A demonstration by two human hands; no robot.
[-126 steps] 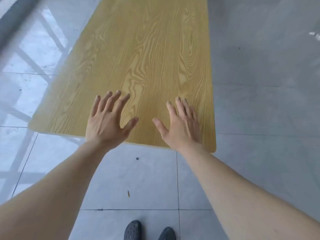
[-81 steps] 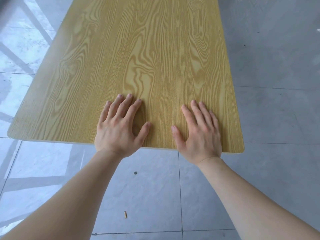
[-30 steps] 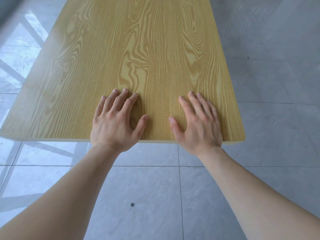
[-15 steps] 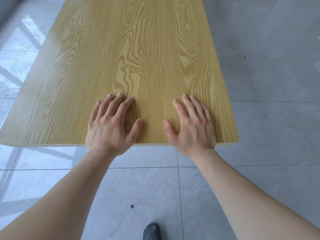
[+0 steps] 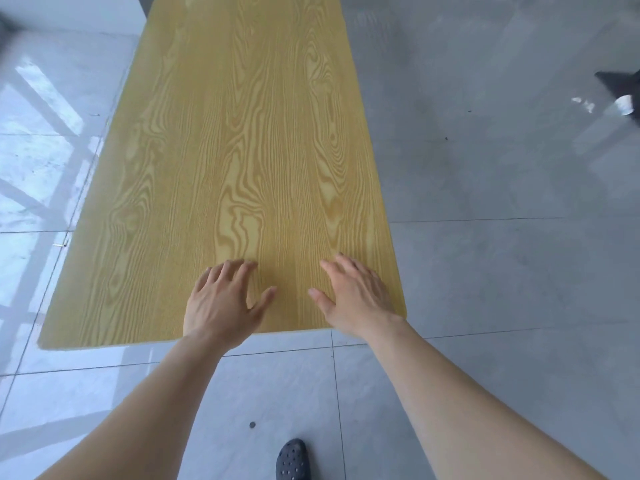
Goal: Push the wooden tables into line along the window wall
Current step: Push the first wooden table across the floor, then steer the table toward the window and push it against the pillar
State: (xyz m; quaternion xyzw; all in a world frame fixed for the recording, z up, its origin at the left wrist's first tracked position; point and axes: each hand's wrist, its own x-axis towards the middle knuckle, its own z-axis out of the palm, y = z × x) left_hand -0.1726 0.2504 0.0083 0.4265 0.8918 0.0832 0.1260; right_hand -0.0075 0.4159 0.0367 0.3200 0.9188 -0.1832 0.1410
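Observation:
A long wooden table (image 5: 242,150) with yellow grain runs away from me down the middle of the head view. Its near short edge lies just in front of my wrists. My left hand (image 5: 221,299) lies near that edge, left of the middle, fingers spread and slightly bent with the fingertips on the top. My right hand (image 5: 353,296) lies beside it near the near right corner, fingers extended on the wood. Neither hand holds anything. The table's legs are hidden under the top.
Grey floor tiles (image 5: 502,271) surround the table, with bright window reflections on the floor (image 5: 38,161) to the left. A dark object (image 5: 620,91) lies at the right edge. My dark shoe (image 5: 292,460) shows at the bottom.
The view has lifted, showing more of the table's length, and the near edge sits farther from me. Both hands stay near that edge, the left fingers now a little more bent.

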